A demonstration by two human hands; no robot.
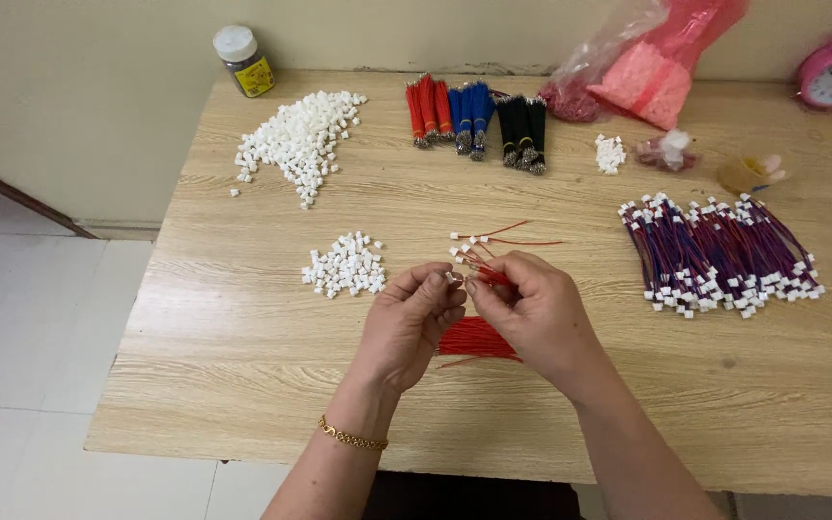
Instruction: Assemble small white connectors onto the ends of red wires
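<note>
We pinch a small white connector (451, 277) in our left hand (411, 323); our right hand (532, 313), closed on a red wire (489, 276), holds its tip just right of it, above the tabletop (243, 366).

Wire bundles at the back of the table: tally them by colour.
Red wire bundles: 3
Blue wire bundles: 2
Black wire bundles: 2
Total: 7
</note>
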